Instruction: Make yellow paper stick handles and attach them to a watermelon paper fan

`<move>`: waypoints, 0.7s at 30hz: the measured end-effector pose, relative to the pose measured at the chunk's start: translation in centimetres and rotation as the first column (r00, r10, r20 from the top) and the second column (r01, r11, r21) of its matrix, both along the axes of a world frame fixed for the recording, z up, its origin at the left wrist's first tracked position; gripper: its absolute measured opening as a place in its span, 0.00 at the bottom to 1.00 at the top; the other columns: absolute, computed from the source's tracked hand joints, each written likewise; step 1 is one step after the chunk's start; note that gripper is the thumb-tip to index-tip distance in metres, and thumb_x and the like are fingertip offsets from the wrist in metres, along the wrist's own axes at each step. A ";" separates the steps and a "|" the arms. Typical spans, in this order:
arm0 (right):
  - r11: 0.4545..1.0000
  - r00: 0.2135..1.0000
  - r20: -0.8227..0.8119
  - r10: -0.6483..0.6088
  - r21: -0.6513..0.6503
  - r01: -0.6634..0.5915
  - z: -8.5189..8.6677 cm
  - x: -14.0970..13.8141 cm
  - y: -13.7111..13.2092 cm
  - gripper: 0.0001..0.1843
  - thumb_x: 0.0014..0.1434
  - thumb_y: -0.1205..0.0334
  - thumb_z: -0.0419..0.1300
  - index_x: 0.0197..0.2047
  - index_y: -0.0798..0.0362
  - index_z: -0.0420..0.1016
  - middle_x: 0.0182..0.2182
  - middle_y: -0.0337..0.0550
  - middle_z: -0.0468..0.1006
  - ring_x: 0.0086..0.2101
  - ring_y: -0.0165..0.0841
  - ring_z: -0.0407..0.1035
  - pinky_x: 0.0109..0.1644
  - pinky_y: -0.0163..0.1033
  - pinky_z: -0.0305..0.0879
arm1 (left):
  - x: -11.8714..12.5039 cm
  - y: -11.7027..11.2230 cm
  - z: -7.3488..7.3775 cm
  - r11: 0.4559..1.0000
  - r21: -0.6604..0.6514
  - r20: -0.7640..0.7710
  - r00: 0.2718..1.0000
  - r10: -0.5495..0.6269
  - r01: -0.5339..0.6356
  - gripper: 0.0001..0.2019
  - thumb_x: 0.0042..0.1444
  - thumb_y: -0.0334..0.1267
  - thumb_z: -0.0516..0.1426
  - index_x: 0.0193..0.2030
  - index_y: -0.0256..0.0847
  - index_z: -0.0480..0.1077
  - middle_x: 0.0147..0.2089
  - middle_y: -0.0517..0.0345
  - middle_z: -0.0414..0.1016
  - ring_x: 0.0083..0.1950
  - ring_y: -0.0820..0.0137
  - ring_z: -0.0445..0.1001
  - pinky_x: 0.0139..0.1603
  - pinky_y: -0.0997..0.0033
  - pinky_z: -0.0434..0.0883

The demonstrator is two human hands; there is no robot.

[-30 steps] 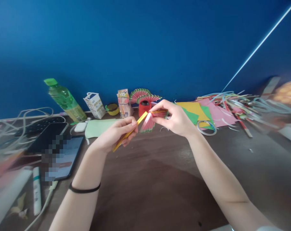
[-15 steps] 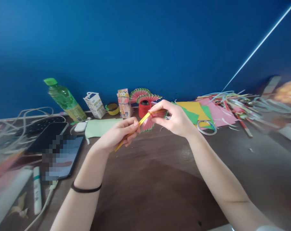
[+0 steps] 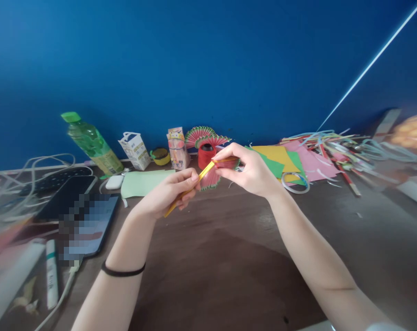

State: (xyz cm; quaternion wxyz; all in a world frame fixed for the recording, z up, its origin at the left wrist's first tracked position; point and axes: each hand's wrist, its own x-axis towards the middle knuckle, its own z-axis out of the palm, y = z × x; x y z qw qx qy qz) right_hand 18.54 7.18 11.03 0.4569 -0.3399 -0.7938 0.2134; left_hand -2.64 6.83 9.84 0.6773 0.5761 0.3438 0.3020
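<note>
Above the brown table [image 3: 229, 257], my left hand [image 3: 167, 195] is closed around a yellow stick [image 3: 204, 173] that slants up to the right. My right hand [image 3: 251, 170] pinches a small pleated pink paper fan [image 3: 210, 179] with a green edge, and its fingers also touch the stick's upper end. The fan hangs between both hands, partly hidden by my fingers. A black band circles my left wrist.
At the back stand a green bottle [image 3: 91, 145], a small white carton [image 3: 135, 150], a printed box [image 3: 176, 147], a yellow cup [image 3: 161, 156] and a red spool [image 3: 205, 155] with paper fans. Coloured paper sheets [image 3: 284, 158], a tape ring [image 3: 296, 182] and strips lie right. Phones [image 3: 87, 223], cables and a tube lie left.
My left hand has shifted slightly right, bringing the stick's top against the fan at my right fingers. The fan is more folded and hidden than a second ago.
</note>
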 end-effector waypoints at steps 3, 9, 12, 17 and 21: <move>1.000 1.000 -0.025 0.017 -0.017 -0.017 -0.1 -0.1 0.0 0.06 0.54 0.62 0.60 0.37 0.52 0.70 0.38 0.41 0.74 0.39 0.32 0.70 0.45 0.40 0.70 | 0.2 0.0 0.1 1.000 -0.010 -0.022 1.000 -0.003 0.002 0.10 0.57 0.43 0.53 0.30 0.39 0.63 0.17 0.67 0.53 0.16 0.83 0.49 0.16 0.84 0.52; 0.997 0.996 -0.081 0.027 -0.063 -0.032 -0.2 -0.3 0.0 0.06 0.54 0.63 0.60 0.37 0.52 0.70 0.38 0.41 0.74 0.40 0.32 0.71 0.47 0.42 0.70 | 0.6 0.0 0.1 0.997 -0.074 -0.001 1.000 -0.001 0.001 0.11 0.58 0.42 0.52 0.29 0.39 0.60 0.16 0.69 0.53 0.15 0.84 0.45 0.14 0.85 0.49; 0.997 0.995 -0.091 0.032 -0.066 -0.039 -0.2 -0.2 0.0 0.06 0.54 0.64 0.60 0.37 0.53 0.70 0.38 0.41 0.74 0.40 0.32 0.71 0.48 0.42 0.70 | 0.7 0.0 0.0 0.997 -0.067 0.008 1.000 0.024 -0.024 0.11 0.57 0.42 0.53 0.29 0.40 0.56 0.17 0.69 0.53 0.15 0.84 0.44 0.14 0.86 0.48; 0.996 0.994 -0.100 0.039 -0.076 -0.047 -0.2 -0.2 0.0 0.06 0.55 0.64 0.60 0.37 0.53 0.69 0.38 0.41 0.74 0.40 0.31 0.71 0.47 0.40 0.70 | 1.0 -0.2 0.1 0.997 -0.047 -0.021 0.998 0.064 -0.065 0.12 0.56 0.43 0.55 0.30 0.41 0.55 0.18 0.70 0.54 0.15 0.85 0.46 0.15 0.86 0.49; 0.997 0.993 -0.106 0.047 -0.060 -0.053 -0.3 -0.3 0.1 0.06 0.55 0.63 0.60 0.37 0.53 0.69 0.37 0.41 0.74 0.40 0.31 0.71 0.47 0.40 0.70 | 1.2 -0.3 0.1 0.996 -0.060 -0.033 0.997 0.064 -0.066 0.12 0.56 0.43 0.54 0.31 0.41 0.54 0.18 0.70 0.55 0.15 0.85 0.46 0.15 0.86 0.50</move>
